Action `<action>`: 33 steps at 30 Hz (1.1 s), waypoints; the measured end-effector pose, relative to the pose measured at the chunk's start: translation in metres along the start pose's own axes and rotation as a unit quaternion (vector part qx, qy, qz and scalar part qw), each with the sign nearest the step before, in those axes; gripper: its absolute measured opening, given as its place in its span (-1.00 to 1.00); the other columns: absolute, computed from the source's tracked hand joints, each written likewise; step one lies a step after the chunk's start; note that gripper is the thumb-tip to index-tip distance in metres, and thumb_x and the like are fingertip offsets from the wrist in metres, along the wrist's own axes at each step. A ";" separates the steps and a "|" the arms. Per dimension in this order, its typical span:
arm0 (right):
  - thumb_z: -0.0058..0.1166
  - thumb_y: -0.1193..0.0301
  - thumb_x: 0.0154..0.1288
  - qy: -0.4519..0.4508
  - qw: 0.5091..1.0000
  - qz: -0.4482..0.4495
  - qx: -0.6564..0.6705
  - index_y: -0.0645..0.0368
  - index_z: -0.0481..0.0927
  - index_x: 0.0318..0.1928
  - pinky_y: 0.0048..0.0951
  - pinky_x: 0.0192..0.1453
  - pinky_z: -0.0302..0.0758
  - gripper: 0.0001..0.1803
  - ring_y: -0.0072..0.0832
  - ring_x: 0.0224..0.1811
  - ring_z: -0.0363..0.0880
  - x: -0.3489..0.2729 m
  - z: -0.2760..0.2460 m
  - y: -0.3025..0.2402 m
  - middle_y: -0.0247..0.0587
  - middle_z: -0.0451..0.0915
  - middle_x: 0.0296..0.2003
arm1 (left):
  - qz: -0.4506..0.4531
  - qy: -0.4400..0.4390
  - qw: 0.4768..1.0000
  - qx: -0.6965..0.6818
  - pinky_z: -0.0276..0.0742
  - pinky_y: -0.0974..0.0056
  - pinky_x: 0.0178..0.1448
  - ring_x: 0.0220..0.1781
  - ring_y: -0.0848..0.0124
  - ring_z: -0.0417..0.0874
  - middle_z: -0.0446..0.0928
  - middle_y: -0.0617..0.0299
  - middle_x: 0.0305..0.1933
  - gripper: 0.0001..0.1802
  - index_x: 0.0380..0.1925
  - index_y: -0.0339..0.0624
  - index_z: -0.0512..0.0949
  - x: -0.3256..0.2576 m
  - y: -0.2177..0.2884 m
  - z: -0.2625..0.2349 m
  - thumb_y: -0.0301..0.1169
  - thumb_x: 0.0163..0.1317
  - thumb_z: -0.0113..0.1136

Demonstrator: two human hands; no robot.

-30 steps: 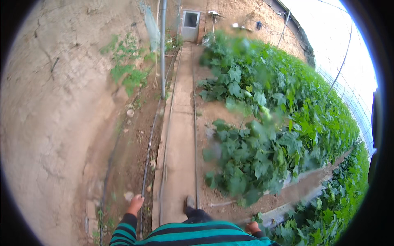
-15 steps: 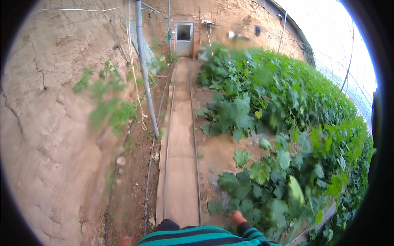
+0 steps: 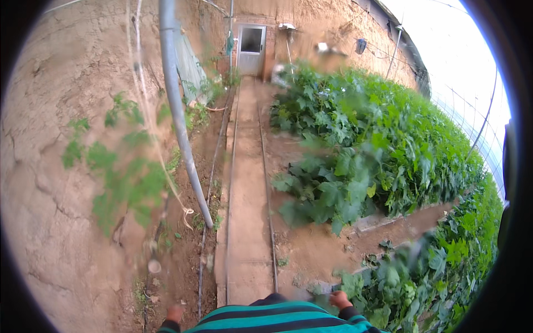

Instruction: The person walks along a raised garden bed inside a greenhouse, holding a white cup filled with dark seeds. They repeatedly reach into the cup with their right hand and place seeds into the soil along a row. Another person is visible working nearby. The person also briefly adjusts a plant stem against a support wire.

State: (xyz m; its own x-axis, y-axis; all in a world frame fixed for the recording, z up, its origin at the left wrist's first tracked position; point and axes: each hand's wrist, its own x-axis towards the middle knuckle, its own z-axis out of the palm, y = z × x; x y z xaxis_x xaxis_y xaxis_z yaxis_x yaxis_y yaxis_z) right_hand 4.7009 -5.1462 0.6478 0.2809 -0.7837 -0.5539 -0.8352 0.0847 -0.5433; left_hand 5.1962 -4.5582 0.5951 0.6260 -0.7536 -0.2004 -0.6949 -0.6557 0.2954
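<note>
My left hand hangs low beside my body at the bottom edge, over the soil left of the path. It is small and blurred, and its fingers cannot be made out. My right hand is on the other side of my striped green-and-black top, nearest to the leafy plants at the lower right. Its fingers look bent, but too little shows to tell whether anything is in them. Between the hands, a narrow paved path with thin rails runs straight ahead.
A grey metal pole slants up on the left, with a pale rope hanging beside it. An earthen wall rises behind blurred green foliage. Dense plant rows fill the right. A pale door stands at the path's end.
The pole, rope and nearby plants have shifted nearer and downward in view as I move forward along the path. My left hand shows more, and my right hand has swung slightly outward.
</note>
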 end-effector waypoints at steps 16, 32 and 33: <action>0.04 0.29 0.04 -0.097 0.759 -0.269 -0.585 0.09 0.68 -0.43 -0.12 -0.23 0.54 -0.80 -0.14 -0.26 0.62 0.478 -0.012 -0.359 -0.11 0.65 -0.34 | 0.008 -0.205 0.977 -0.063 0.49 0.09 0.02 -0.06 0.03 0.58 0.57 -0.08 -0.13 -0.66 -0.18 -0.23 0.57 0.638 0.018 -0.153 -0.20 0.24 0.03; 0.11 0.33 0.02 -0.020 0.856 -0.367 -0.364 0.22 0.57 -0.61 -0.21 -0.44 0.49 -0.78 -0.25 -0.54 0.59 0.951 -0.082 -0.839 -0.15 0.56 -0.62 | 0.010 -0.154 0.987 -0.054 0.45 -0.04 -0.20 -0.22 -0.05 0.55 0.53 -0.08 -0.36 -0.68 -0.41 -0.27 0.49 1.155 -0.009 -0.271 -0.20 0.23 0.03; 0.11 0.29 0.09 -0.066 0.995 -0.035 -0.070 0.25 0.63 -0.48 -0.25 -0.45 0.49 -0.75 -0.34 -0.58 0.59 0.957 -0.098 -0.838 -0.17 0.57 -0.63 | -0.199 -0.041 0.949 -0.242 0.44 0.01 -0.23 -0.30 0.03 0.56 0.52 -0.08 -0.40 -0.68 -0.42 -0.31 0.47 1.229 0.007 -0.288 -0.21 0.21 0.05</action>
State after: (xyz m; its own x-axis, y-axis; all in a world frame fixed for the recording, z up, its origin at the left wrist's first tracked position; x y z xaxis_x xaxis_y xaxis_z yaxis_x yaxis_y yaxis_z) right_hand 5.6231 -6.0276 0.6345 0.3922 -0.6959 -0.6016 -0.8667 -0.0603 -0.4952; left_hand 6.0625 -5.4764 0.6195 0.7615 -0.4649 -0.4518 -0.1524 -0.8058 0.5723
